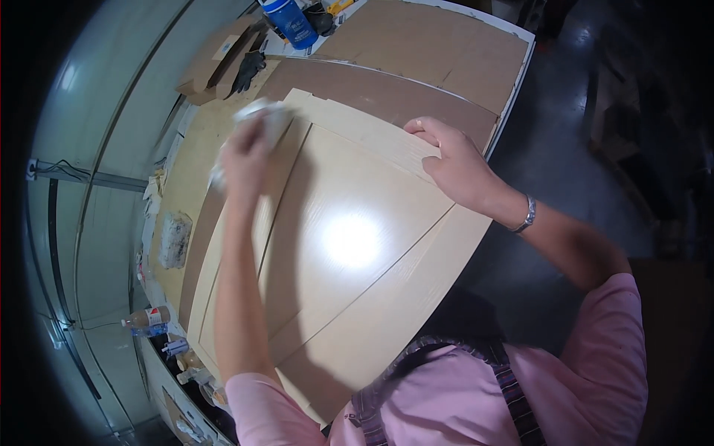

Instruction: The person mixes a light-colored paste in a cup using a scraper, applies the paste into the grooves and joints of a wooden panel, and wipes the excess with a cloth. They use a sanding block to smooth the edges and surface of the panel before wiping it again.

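Observation:
A cream-coloured panel door [379, 171] with a raised frame lies tilted across the work table in front of me. Over its far left frame, my left hand [248, 149] is closed round a white cloth [269, 117]; both are smeared by motion. My right hand [450, 152] rests at the panel's far right edge, its thumb on the face and its fingers curled at the border, gripping it. A bright light reflects off the middle of the panel.
Cardboard sheets [424, 48] cover the table beyond the panel. A blue container [291, 24], a dark glove [249, 70] and an open cardboard box [216, 63] sit at the far side. A plastic-wrapped bundle [175, 239] and bottles [149, 318] stand along the left.

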A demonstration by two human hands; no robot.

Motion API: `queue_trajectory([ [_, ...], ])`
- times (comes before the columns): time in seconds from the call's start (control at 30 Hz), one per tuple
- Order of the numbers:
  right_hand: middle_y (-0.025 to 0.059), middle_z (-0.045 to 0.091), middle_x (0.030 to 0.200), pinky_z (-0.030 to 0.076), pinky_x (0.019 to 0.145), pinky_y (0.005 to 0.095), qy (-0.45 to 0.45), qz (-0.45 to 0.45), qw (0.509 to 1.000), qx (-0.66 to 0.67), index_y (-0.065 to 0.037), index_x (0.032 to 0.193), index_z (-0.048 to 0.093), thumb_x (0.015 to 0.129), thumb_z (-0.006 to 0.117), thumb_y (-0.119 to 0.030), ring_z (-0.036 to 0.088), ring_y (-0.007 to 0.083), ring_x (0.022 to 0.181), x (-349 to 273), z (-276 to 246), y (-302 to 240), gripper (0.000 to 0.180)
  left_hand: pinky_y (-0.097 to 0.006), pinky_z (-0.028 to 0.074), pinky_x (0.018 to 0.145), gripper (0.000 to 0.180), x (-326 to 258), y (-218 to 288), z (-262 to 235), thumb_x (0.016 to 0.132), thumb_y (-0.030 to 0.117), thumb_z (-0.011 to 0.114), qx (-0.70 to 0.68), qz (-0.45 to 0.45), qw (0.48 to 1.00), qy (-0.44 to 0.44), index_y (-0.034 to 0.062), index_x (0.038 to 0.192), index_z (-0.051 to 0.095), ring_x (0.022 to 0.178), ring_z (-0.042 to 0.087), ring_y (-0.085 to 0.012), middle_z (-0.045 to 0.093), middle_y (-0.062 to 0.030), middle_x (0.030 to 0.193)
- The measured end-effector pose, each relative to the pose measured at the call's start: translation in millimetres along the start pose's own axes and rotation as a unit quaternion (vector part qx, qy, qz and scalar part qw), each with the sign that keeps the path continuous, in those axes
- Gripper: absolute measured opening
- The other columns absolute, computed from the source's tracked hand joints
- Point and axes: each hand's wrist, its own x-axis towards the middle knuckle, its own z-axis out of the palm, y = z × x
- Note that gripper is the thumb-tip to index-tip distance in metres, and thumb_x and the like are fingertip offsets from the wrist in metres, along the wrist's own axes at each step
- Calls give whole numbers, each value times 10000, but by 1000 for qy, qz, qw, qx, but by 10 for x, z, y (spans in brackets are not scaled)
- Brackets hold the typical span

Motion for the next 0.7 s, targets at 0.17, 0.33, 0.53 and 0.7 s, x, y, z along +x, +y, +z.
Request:
queue_trajectory([
  [0.17, 214, 650, 1182, 456, 1009, 316, -2, -42, 999, 17, 66, 1242, 528, 785, 460, 130, 614, 270, 1227, -7, 114, 24, 467, -330, 501, 915, 307, -311, 310, 600, 853, -8, 686, 106, 108, 980, -130, 54, 1151, 731, 972, 610, -238, 710, -108, 1154],
  [0.33, 201, 632, 1207, 442, 1039, 324, 18, -51, 998, -12, 66, 1231, 541, 785, 486, 110, 596, 272, 1246, -5, -5, 84, 452, -338, 511, 926, 221, -379, 823, 789, 831, 8, 736, 123, 85, 970, -191, 26, 1049, 765, 995, 634, -245, 691, -100, 1129],
  [0.53, 186, 632, 1210, 423, 1078, 346, -15, -46, 999, -22, 51, 1213, 563, 783, 528, 74, 585, 271, 1245, -4, 93, -4, 432, -308, 526, 762, 163, -264, 533, 634, 848, -28, 698, 153, 71, 981, -91, -31, 1005, 742, 880, 661, -228, 664, -114, 1002],
  [0.7, 189, 642, 1183, 422, 1074, 344, 11, -71, 997, -37, 42, 1213, 565, 792, 540, 47, 586, 257, 1226, 20, -11, 139, 422, -400, 474, 881, 187, -1182, 1120, 555, 823, 26, 720, 101, 208, 944, -234, 32, 1007, 756, 976, 618, -315, 679, -131, 1049],
])
